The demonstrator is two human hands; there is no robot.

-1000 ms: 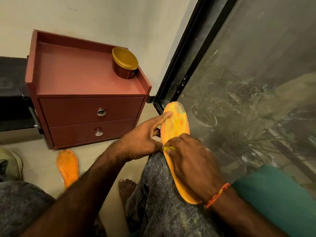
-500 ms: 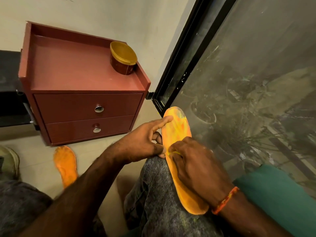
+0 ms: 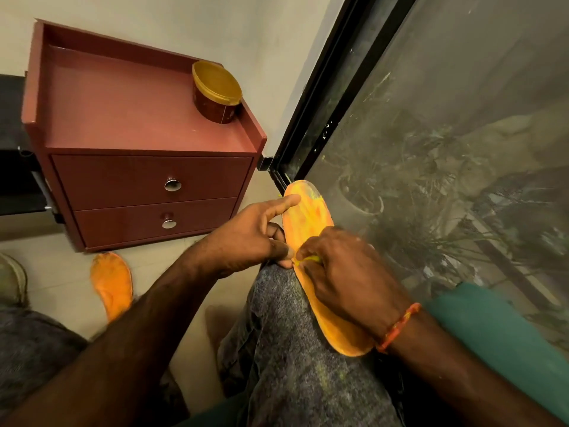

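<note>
Spreading yellow paste over the orange insole (image 3: 308, 217), which lies along our right knee (image 3: 277, 303). Toe end looks streaked, middle is in hand, heel is hidden, so we'd judge roughly midway. Left hand (image 3: 249, 238) pinches the insole's edge, forefinger straight. Right hand (image 3: 348, 272) has fingers curled onto a yellow smear; can't tell if they pinch anything.
</note>
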